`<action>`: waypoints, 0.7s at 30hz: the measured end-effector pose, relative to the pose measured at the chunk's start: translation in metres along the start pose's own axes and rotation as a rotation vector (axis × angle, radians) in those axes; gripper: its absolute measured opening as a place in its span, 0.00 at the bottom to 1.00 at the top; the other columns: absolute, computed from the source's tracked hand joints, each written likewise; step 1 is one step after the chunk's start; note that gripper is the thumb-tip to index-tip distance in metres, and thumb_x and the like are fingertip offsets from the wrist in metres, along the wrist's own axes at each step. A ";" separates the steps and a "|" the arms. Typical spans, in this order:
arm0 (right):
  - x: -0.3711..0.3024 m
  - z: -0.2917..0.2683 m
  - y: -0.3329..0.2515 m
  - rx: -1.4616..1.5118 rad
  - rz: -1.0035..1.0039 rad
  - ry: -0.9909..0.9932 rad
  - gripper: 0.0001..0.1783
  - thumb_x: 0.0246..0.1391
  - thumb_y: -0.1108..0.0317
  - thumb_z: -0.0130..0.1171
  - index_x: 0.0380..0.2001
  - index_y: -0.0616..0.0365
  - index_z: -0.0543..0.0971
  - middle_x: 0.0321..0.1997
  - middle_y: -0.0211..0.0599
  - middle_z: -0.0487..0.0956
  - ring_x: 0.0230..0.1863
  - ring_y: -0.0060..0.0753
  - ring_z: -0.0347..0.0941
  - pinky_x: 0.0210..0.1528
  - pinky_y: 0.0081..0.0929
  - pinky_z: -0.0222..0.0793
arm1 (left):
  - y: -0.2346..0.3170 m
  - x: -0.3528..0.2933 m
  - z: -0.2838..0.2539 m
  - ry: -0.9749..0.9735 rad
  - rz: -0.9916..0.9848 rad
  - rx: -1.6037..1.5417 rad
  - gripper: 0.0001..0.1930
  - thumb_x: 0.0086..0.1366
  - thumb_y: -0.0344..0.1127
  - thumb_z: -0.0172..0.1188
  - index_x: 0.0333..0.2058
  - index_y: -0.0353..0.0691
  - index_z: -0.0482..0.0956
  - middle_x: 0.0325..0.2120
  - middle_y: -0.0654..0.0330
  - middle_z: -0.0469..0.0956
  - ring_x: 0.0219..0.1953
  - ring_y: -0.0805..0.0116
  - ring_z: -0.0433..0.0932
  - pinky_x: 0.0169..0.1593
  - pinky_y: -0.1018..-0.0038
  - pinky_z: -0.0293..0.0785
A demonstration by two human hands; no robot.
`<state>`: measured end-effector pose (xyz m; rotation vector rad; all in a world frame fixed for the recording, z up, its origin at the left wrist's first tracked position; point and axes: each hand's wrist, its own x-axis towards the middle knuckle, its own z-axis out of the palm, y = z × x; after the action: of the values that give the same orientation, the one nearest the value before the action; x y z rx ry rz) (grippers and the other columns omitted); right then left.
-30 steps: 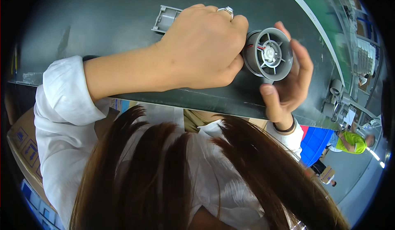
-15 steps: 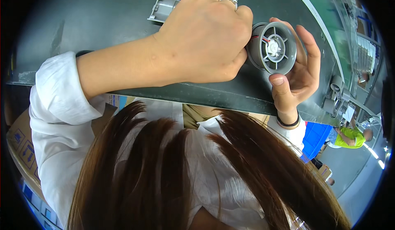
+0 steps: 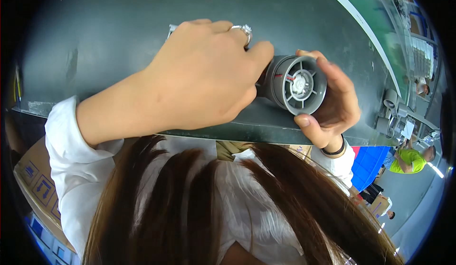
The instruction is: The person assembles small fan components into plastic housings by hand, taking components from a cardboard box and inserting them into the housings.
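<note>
Evidently, the left hand [image 3: 204, 75] curls beside the grey fan tube [image 3: 299, 84], fingertips hidden; whether it grips cannot be told. The tube sits between both hands, over the worktop [image 3: 128, 23]; twisting might strain its red wire [image 3: 290, 78]. The right hand [image 3: 339, 99] clasps it; a loosened thumb could drop it.

grey piece [image 3: 172, 29] mostly out of sight behind left grip [image 3: 204, 73]

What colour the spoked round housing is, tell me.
Grey; the spoked round housing shows best in the head view.
</note>
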<state>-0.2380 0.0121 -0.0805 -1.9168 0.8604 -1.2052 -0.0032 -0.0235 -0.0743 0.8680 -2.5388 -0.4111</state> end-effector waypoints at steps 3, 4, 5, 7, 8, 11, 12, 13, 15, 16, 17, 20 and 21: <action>0.007 0.001 -0.004 -0.094 -0.033 -0.025 0.35 0.41 0.63 0.67 0.48 0.80 0.71 0.43 0.65 0.76 0.45 0.52 0.77 0.48 0.36 0.73 | -0.001 -0.003 0.003 0.018 0.037 0.000 0.13 0.43 0.26 0.57 0.32 0.37 0.71 0.24 0.57 0.70 0.23 0.57 0.71 0.26 0.65 0.68; 0.009 -0.002 -0.005 -0.126 -0.024 -0.074 0.35 0.42 0.62 0.66 0.49 0.80 0.70 0.43 0.64 0.76 0.45 0.52 0.77 0.48 0.35 0.72 | -0.001 -0.004 0.005 0.031 0.057 -0.014 0.14 0.42 0.26 0.57 0.32 0.37 0.71 0.24 0.57 0.69 0.22 0.58 0.71 0.25 0.66 0.68; 0.010 -0.003 -0.006 -0.158 -0.016 -0.125 0.36 0.43 0.61 0.65 0.49 0.80 0.69 0.44 0.64 0.76 0.45 0.52 0.77 0.48 0.35 0.72 | -0.002 -0.004 0.007 0.032 0.058 -0.012 0.14 0.42 0.26 0.57 0.32 0.37 0.71 0.24 0.57 0.69 0.22 0.58 0.71 0.25 0.66 0.68; 0.013 -0.001 -0.007 -0.180 -0.029 -0.123 0.36 0.43 0.59 0.64 0.49 0.80 0.70 0.44 0.63 0.76 0.44 0.51 0.77 0.47 0.34 0.72 | -0.003 -0.004 0.011 0.113 0.052 -0.028 0.13 0.40 0.26 0.57 0.30 0.37 0.71 0.24 0.57 0.69 0.19 0.58 0.70 0.22 0.67 0.67; 0.017 0.001 -0.009 -0.231 -0.068 -0.142 0.36 0.43 0.59 0.64 0.49 0.80 0.70 0.44 0.62 0.76 0.43 0.50 0.77 0.46 0.34 0.72 | -0.003 -0.004 0.013 0.114 0.050 -0.027 0.13 0.40 0.26 0.57 0.30 0.37 0.71 0.24 0.57 0.69 0.19 0.58 0.70 0.22 0.67 0.67; 0.021 0.007 -0.008 -0.275 -0.103 -0.169 0.37 0.40 0.58 0.68 0.47 0.78 0.71 0.43 0.59 0.76 0.42 0.46 0.77 0.45 0.32 0.73 | -0.001 -0.005 0.016 0.153 -0.001 -0.041 0.13 0.39 0.25 0.56 0.28 0.36 0.70 0.24 0.56 0.69 0.18 0.59 0.70 0.21 0.68 0.66; 0.018 0.011 -0.010 -0.217 -0.018 -0.121 0.37 0.38 0.59 0.71 0.46 0.76 0.70 0.43 0.58 0.76 0.42 0.45 0.77 0.44 0.31 0.73 | 0.001 -0.005 0.017 0.174 0.000 -0.059 0.13 0.38 0.24 0.55 0.28 0.35 0.70 0.24 0.56 0.68 0.18 0.59 0.70 0.20 0.68 0.66; 0.016 0.015 -0.009 -0.158 0.067 -0.074 0.38 0.35 0.59 0.74 0.45 0.75 0.70 0.43 0.58 0.76 0.43 0.44 0.77 0.44 0.31 0.73 | 0.002 -0.005 0.018 0.194 0.001 -0.077 0.13 0.38 0.24 0.55 0.27 0.35 0.69 0.23 0.55 0.68 0.18 0.59 0.69 0.20 0.68 0.66; 0.016 0.018 -0.007 -0.093 0.078 -0.054 0.39 0.29 0.61 0.78 0.43 0.72 0.70 0.43 0.57 0.77 0.43 0.43 0.77 0.44 0.29 0.73 | 0.004 -0.006 0.016 0.191 -0.015 -0.095 0.13 0.37 0.24 0.55 0.27 0.35 0.69 0.23 0.55 0.68 0.17 0.59 0.69 0.20 0.68 0.66; 0.017 0.017 -0.008 -0.139 0.060 -0.065 0.39 0.29 0.62 0.78 0.43 0.72 0.71 0.43 0.57 0.77 0.43 0.43 0.77 0.44 0.29 0.73 | 0.005 -0.006 0.015 0.190 -0.025 -0.111 0.13 0.37 0.23 0.55 0.27 0.35 0.69 0.23 0.55 0.68 0.17 0.59 0.68 0.19 0.69 0.65; 0.018 0.015 -0.009 -0.185 0.041 -0.077 0.38 0.29 0.62 0.77 0.43 0.72 0.71 0.43 0.58 0.77 0.44 0.44 0.77 0.44 0.29 0.73 | 0.006 -0.007 0.015 0.188 -0.032 -0.113 0.13 0.37 0.23 0.55 0.27 0.35 0.69 0.23 0.55 0.68 0.17 0.59 0.68 0.19 0.69 0.65; 0.019 0.014 -0.009 -0.236 0.002 -0.110 0.38 0.29 0.64 0.77 0.44 0.72 0.70 0.43 0.59 0.77 0.44 0.44 0.77 0.44 0.30 0.74 | 0.006 -0.010 0.014 0.231 -0.022 -0.112 0.13 0.37 0.23 0.55 0.27 0.36 0.70 0.23 0.57 0.67 0.17 0.61 0.68 0.19 0.70 0.65; 0.018 0.014 -0.010 -0.258 -0.002 -0.118 0.38 0.29 0.64 0.76 0.44 0.72 0.70 0.43 0.59 0.77 0.44 0.44 0.77 0.44 0.31 0.74 | 0.005 -0.009 0.012 0.200 -0.038 -0.096 0.13 0.36 0.23 0.55 0.27 0.37 0.70 0.23 0.57 0.67 0.17 0.62 0.68 0.19 0.70 0.64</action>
<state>-0.2175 0.0050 -0.0683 -2.1705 0.9896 -1.0096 -0.0049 -0.0126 -0.0850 0.8763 -2.3046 -0.4316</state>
